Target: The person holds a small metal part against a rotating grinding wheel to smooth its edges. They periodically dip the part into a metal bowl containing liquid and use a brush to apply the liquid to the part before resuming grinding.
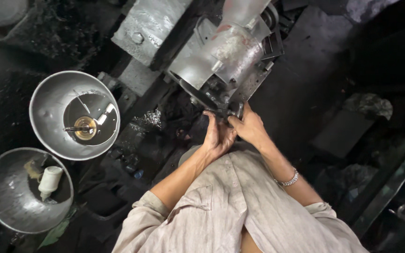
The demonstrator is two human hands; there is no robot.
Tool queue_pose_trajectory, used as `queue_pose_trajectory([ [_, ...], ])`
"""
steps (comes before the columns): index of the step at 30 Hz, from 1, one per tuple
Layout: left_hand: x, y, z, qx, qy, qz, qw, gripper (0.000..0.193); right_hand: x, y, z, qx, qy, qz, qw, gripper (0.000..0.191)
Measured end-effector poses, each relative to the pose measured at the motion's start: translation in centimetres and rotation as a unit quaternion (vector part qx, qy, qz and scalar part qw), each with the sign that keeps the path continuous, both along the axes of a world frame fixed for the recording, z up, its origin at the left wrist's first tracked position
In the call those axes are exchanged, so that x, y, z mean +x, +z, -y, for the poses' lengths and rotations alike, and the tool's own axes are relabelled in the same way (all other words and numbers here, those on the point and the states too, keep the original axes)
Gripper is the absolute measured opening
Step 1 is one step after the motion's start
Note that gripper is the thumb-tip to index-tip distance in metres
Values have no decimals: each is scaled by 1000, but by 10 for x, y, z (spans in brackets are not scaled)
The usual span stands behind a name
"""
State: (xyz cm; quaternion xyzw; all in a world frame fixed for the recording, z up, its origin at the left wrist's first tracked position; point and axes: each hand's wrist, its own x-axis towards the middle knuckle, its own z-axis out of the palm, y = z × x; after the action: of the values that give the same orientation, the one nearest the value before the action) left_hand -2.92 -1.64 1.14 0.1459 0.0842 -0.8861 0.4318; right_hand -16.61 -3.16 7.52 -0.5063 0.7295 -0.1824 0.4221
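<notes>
A small round metal part [235, 110] sits at the lower front of a grey machine [226, 56], clamped between both grips: left hand [217, 136] from below, right hand [248, 127] beside it. Steady two-handed support looks wise; two steel bowls [48, 107] stand well apart.

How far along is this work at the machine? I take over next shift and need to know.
Done, by the look of it: metal shavings lie beside the machine. In hand: the left hand and right hand are together on a small round part at its front. What is left cannot be told; two bowls sit untouched.
</notes>
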Motion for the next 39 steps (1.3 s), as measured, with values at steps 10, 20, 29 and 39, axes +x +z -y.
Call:
queue_pose_trajectory([
  [10, 11, 16, -10, -209, -111, 68, 969, 88, -10, 11, -53, -207, -43, 183, 960, 66],
  [20, 28, -4, -23, -169, -53, 50, 983, 78, 10, -5, -36, -136, -22, 283, 949, 46],
  [29, 43, 9, 5, -64, 36, 100, 992, 103, 45, -7, 22, -45, 12, 220, 974, 22],
  [39, 36, 4, 11, -48, 60, 95, 993, 99, 42, -11, 31, -18, 16, 252, 967, 25],
])
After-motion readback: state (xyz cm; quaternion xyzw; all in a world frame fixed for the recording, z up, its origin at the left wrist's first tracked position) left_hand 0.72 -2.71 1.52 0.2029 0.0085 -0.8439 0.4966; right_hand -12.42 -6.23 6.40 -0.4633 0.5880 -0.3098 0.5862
